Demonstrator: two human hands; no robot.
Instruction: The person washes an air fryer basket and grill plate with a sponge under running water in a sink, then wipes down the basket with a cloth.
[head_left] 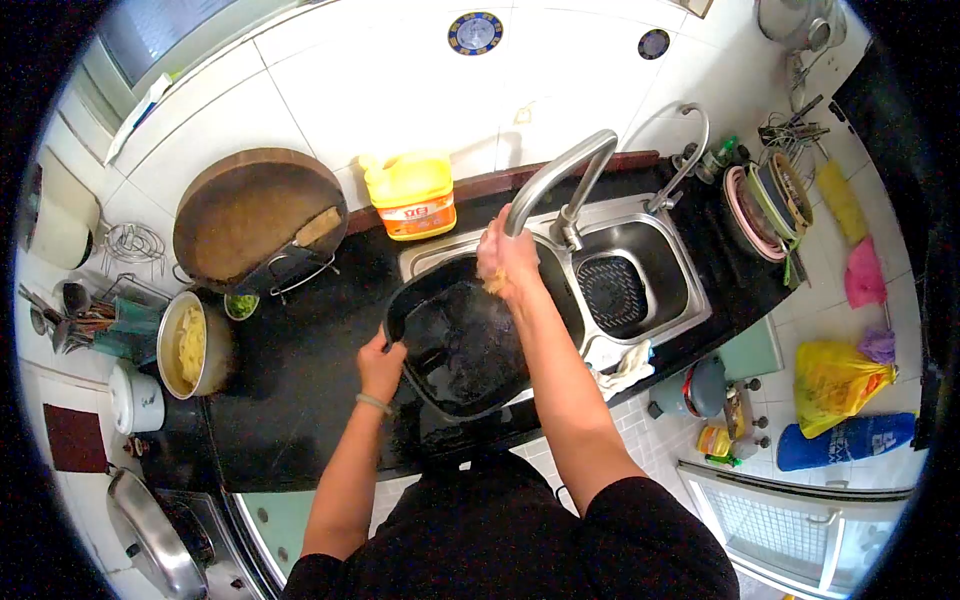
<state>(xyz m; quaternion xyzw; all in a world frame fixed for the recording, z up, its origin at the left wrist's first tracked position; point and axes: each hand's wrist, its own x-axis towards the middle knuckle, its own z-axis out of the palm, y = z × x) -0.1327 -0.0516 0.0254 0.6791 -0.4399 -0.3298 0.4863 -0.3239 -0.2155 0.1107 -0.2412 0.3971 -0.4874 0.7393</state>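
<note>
A large black rectangular pan with rounded corners lies tilted over the left bowl of the steel sink. Its inside looks wet. My left hand grips the pan's left rim, thumb and fingers closed round the edge. Under the mouth of the curved steel faucet is my right hand, its fingers curled together. A small yellowish thing shows below those fingers; its kind is unclear. Water seems to run over this hand, though blur hides the detail.
A yellow detergent jug stands behind the sink. Left are a big wok, a pot with pale yellow food and a small bowl of chopped greens. The right sink bowl holds a dark drain basket; a cloth hangs at the front.
</note>
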